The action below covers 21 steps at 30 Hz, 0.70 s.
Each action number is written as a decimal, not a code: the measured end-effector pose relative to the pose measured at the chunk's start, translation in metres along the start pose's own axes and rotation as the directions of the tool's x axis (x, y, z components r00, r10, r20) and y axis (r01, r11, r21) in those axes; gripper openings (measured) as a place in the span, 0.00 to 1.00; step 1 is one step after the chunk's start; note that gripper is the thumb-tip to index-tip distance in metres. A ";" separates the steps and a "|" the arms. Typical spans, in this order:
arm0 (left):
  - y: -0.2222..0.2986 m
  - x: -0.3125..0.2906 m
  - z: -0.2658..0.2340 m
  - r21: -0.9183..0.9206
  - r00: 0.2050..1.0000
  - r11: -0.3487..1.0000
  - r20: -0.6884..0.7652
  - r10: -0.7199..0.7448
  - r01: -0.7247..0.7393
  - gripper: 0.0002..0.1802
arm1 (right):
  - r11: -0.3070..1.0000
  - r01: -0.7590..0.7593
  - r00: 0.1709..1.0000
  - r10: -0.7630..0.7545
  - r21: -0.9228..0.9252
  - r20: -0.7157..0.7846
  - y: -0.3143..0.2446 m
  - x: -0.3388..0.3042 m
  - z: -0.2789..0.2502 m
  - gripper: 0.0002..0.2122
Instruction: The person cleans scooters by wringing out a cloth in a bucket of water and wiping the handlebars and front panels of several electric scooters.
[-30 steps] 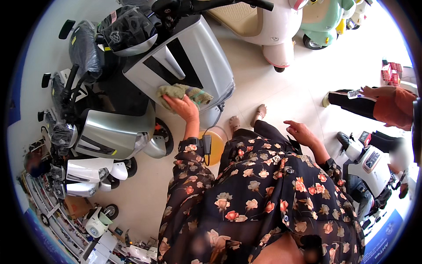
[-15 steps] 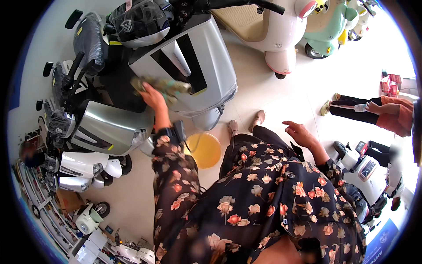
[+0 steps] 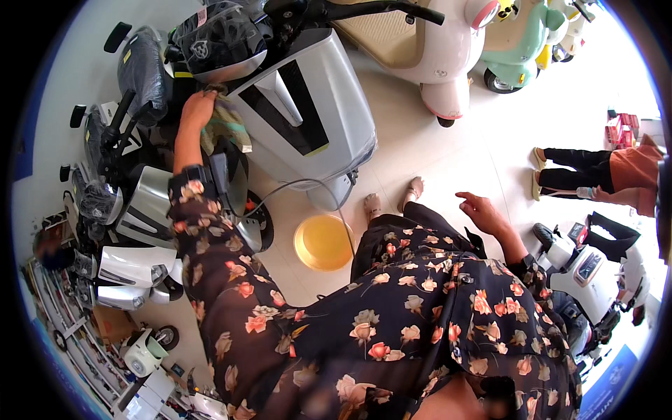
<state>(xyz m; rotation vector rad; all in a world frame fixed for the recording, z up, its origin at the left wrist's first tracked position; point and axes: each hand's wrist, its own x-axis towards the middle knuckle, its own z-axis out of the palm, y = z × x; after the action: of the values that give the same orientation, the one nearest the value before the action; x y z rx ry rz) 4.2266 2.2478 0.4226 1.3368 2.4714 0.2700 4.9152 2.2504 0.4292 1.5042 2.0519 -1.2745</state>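
A flowered dark dress fills the lower frame, hiding the person's legs; only two sandalled feet [image 3: 392, 199] show. One round yellow plastic basin [image 3: 323, 242] sits on the pale tiled floor at centre. The right hand [image 3: 481, 211], centre right, hangs loosely spread, holding nothing. At upper left, the left hand [image 3: 197, 110] clutches one crumpled greenish cloth [image 3: 225, 127] against the glossy silver scooter [image 3: 308, 112], beneath a black helmet [image 3: 217, 38].
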 end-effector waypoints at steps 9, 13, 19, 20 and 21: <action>-0.219 0.000 0.094 -0.214 0.934 0.921 -0.083 -0.348 0.325 0.25 | 0.996 0.070 0.996 -0.066 0.056 -0.065 0.025 -0.002 -0.001 0.17; -0.089 -0.052 0.154 -0.237 0.895 0.879 -0.070 -0.440 0.413 0.24 | 0.997 -0.002 0.995 0.011 0.081 -0.104 0.010 -0.014 -0.001 0.16; 0.057 -0.194 0.103 -0.804 0.902 0.438 0.264 -0.343 0.402 0.23 | 0.826 0.468 0.847 -0.521 0.315 0.107 -0.114 0.049 -0.003 0.31; 0.085 -0.205 0.101 -0.879 0.921 0.294 0.319 -0.225 0.377 0.22 | 0.757 0.588 0.779 -0.625 0.286 0.050 -0.138 0.056 0.005 0.33; 0.125 -0.215 0.089 -0.914 0.939 0.217 0.329 -0.100 0.343 0.22 | 0.676 0.694 0.699 -0.715 0.248 -0.006 -0.158 0.063 0.012 0.34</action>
<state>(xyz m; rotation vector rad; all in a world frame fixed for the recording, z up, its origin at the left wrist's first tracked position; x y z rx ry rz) 4.4661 2.1375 0.4187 0.3635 1.5965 1.2780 4.7473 2.2701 0.4553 0.6550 2.6056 -1.8635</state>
